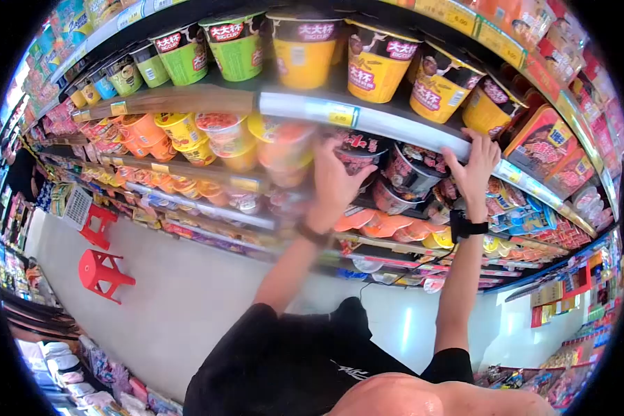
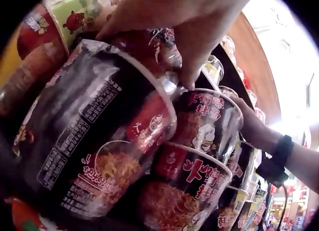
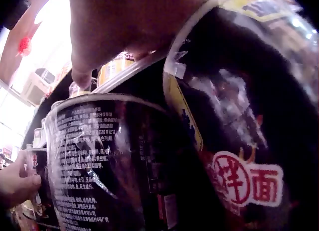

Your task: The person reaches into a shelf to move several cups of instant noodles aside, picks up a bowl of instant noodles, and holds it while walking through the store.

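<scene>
My left hand grips a black instant noodle cup below the upper shelf's front edge. In the right wrist view, the thumb and fingers of this left hand lie at the side of a black cup. My right hand is further right, its fingers spread over the silver shelf edge. Beneath it are stacked black noodle cups. A large black cup with white print stands under the right hand in its wrist view. Several wrapped black cups crowd around the left hand.
Yellow cups and green cups line the shelf above. Bowl noodles stand to the left, blurred nearest the hand. Packets hang or lie at lower right. Red stools stand on the pale floor.
</scene>
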The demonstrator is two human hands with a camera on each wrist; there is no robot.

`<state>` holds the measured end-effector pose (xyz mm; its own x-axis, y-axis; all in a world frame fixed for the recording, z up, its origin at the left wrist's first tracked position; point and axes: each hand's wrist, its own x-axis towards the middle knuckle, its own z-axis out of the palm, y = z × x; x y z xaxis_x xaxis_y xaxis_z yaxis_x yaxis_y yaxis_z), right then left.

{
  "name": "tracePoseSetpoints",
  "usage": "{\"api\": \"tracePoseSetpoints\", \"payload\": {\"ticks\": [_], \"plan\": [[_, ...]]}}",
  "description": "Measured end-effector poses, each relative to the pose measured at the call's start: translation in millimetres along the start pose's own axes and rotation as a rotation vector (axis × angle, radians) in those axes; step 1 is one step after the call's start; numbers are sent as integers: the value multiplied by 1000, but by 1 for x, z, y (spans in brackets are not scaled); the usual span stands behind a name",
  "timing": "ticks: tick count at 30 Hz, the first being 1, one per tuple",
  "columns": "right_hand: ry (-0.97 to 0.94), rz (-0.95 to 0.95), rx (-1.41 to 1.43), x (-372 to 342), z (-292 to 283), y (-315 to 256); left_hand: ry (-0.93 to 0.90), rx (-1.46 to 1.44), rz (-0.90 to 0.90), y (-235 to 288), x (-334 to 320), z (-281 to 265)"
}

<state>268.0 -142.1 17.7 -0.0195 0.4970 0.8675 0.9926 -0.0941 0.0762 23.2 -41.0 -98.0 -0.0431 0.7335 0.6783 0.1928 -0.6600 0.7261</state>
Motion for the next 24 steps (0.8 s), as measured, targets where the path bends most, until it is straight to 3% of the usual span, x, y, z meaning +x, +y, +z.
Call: {"api": "tracePoseSetpoints", "payload": {"ticks": [4, 7, 11, 13, 15, 17, 19, 24], "plan": [[27, -13, 2, 2, -1, -1, -55, 57, -5, 23, 5, -19], [-1, -9, 44, 0, -3, 0, -25, 54, 128, 21, 5, -25], [-83, 12, 259, 2, -12, 10, -100, -129, 33, 23, -4, -50], [-42, 61, 469, -8, -27, 7, -73, -114, 104, 11, -19, -55], [142, 118, 559, -26, -43, -19, -99, -99, 53, -11, -32, -63], [207, 177, 757, -57, -50, -45, -107, -117, 27, -16, -38, -71], [109, 229, 897, -88, -64, -79, -107, -167, 17, -14, -48, -81], [-229, 576, 1283, -178, -63, -130, -150, -154, 107, 7, -93, -120]]}}
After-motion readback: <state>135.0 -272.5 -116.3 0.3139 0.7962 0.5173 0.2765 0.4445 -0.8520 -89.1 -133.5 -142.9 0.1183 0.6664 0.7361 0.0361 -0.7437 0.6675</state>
